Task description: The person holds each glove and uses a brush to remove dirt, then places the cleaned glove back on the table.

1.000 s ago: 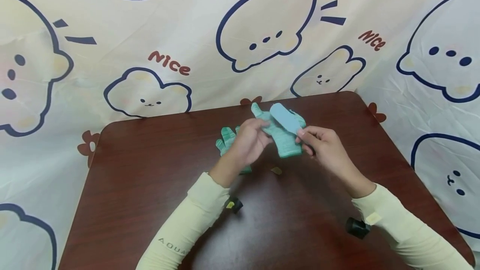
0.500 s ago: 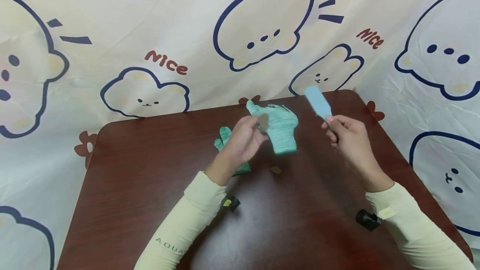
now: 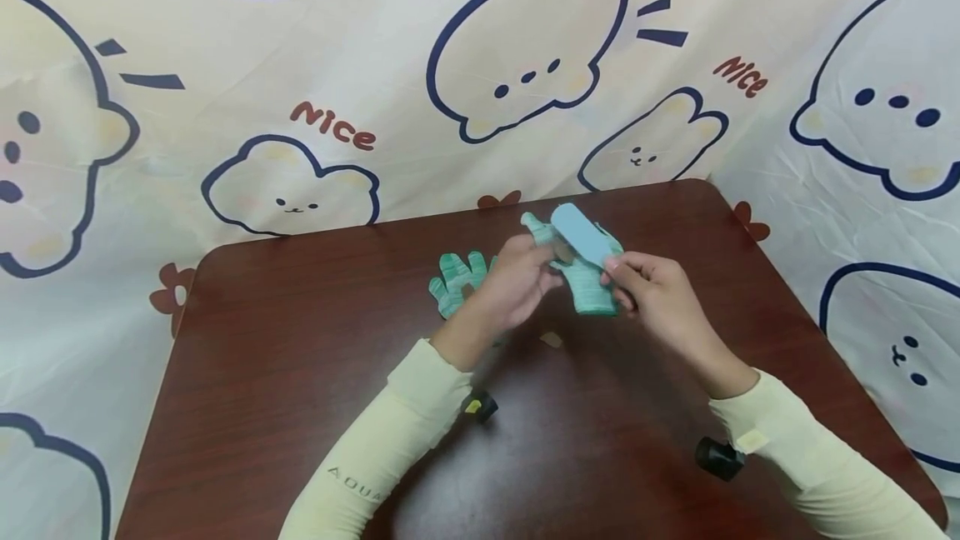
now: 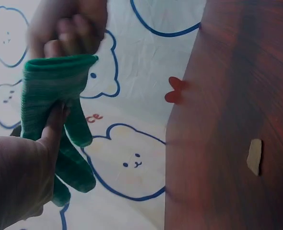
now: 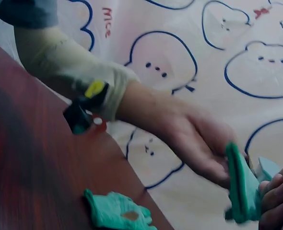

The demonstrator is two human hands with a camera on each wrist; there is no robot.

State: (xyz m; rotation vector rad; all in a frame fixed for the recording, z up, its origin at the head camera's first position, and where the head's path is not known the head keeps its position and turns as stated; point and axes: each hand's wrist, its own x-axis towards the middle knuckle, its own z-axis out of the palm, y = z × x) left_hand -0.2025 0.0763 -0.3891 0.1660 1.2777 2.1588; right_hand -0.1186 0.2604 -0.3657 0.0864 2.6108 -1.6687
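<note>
A mint-green knit glove [image 3: 592,286] is held up over the far part of the table by my left hand [image 3: 517,282], its cuff toward me. A brownish patch [image 3: 562,252] shows on the glove beside my left fingertips. My right hand [image 3: 656,286] pinches the narrow end of a light blue, flat paddle-shaped tool [image 3: 581,233], which overlaps the glove. In the left wrist view, the glove [image 4: 50,91] hangs fingers down, with my left thumb pressed on it. A second green glove [image 3: 453,282] lies on the table behind my left forearm, partly hidden.
A small tan scrap [image 3: 551,340] lies on the brown table [image 3: 300,340] below the held glove. A brown patch [image 5: 130,215] shows on the second glove. Behind the table's far edge hangs a printed cloth [image 3: 405,65].
My right hand swung the blue tool up and right, away from the glove, then brought it back over it. My left hand moved slightly right with the glove.
</note>
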